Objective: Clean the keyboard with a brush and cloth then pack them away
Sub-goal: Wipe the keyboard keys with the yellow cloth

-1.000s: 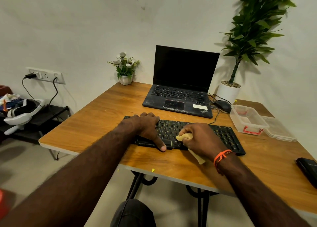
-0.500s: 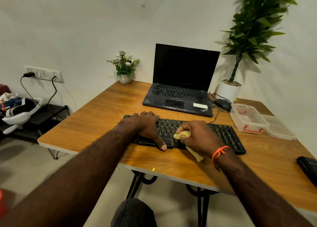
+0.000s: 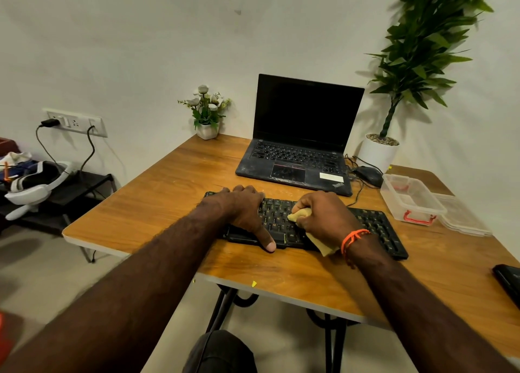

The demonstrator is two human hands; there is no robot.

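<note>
Black keyboard (image 3: 374, 226): lies flat on the wooden bench (image 3: 157, 203), long axis running left to right, its right end angled slightly nearer; key legends too small to read, save "Alt" on one near-row key.

Yellow cloth (image 3: 301, 214): bunched in the right hand (image 3: 323, 217), fingers curled around it, pressed on the middle keys; a loose tail hangs out under the wrist over the keyboard's near edge.

Left hand (image 3: 242, 209): flat on the keyboard's left part, fingers straight, thumb stretched along the near edge toward the cloth. Hands sit close, not touching.

Orange thread band (image 3: 351, 239): on the right wrist.

Laptop (image 3: 304, 136): open, screen dark, just beyond the keyboard; corner logo and white sticker not readable.

Clear plastic box (image 3: 410, 201): red latches, to the right, lid beside it.

Mouse (image 3: 368, 175), potted plant (image 3: 382, 150) and small flower pot (image 3: 208, 113): at the far side.
</note>
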